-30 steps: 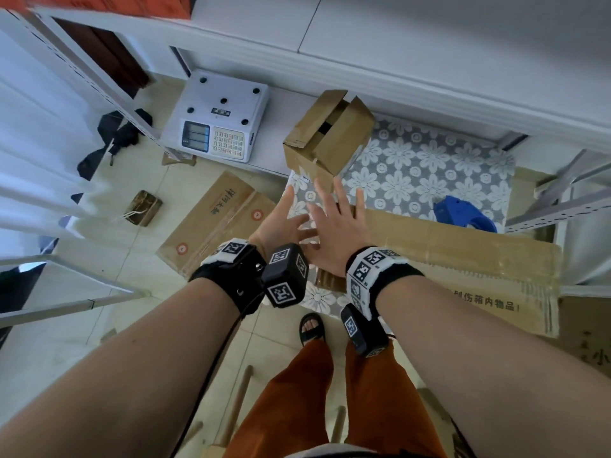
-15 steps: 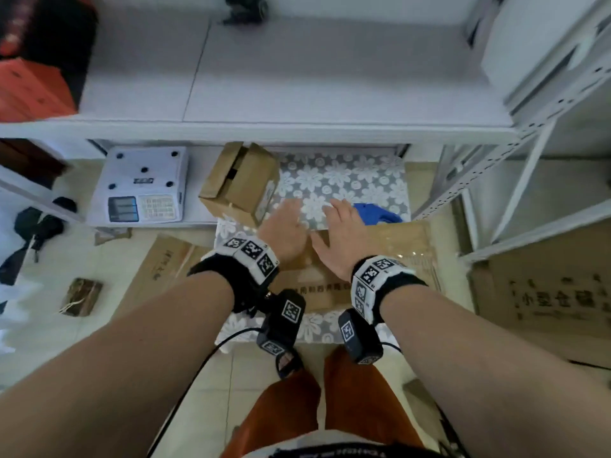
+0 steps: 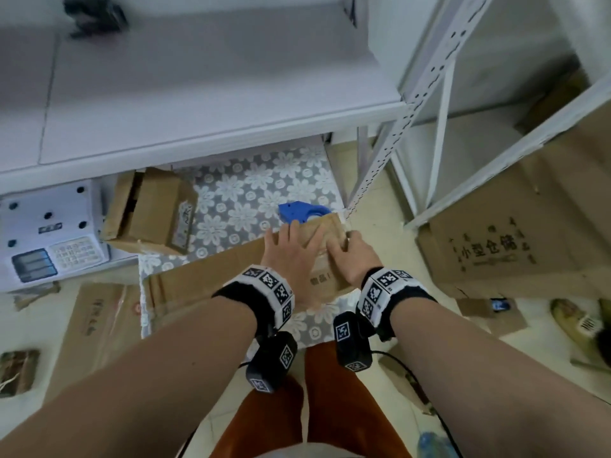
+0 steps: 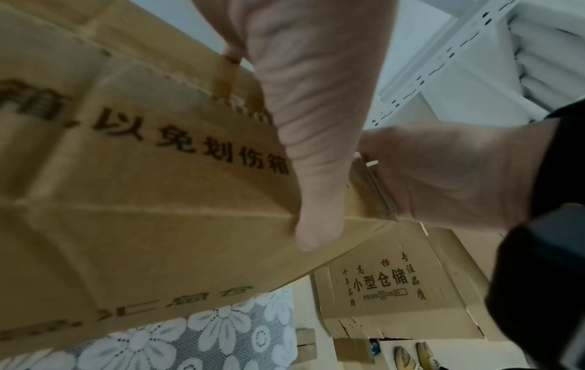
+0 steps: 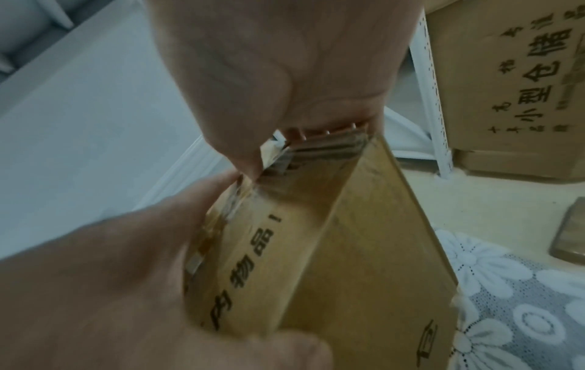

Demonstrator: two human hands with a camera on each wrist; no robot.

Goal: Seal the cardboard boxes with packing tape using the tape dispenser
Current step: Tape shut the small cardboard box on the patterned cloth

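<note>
A flattened cardboard box [image 3: 205, 276] with printed characters lies across the floral mat [image 3: 251, 190]. Both hands are at its right end, which is raised off the mat. My left hand [image 3: 284, 256] pinches a flap, with the thumb on the printed face [image 4: 126, 200] and the fingers behind the edge. My right hand [image 3: 353, 259] curls its fingers round the layered end edge [image 5: 316, 147]. The blue tape dispenser [image 3: 301, 211] sits on the mat just beyond the hands, partly hidden by the cardboard. A small open cardboard box [image 3: 152, 213] lies tipped on the mat's left side.
A white scale [image 3: 49, 236] stands at the left under the white shelf [image 3: 198, 94]. A perforated white rack post [image 3: 390, 133] rises at the right. A large printed carton [image 3: 496, 252] stands on the floor beyond it, and more flat cardboard [image 3: 96, 322] lies at the lower left.
Both hands slid from lying flat on the middle of the flattened box to its right end and took hold of it. The head view swung to the right.
</note>
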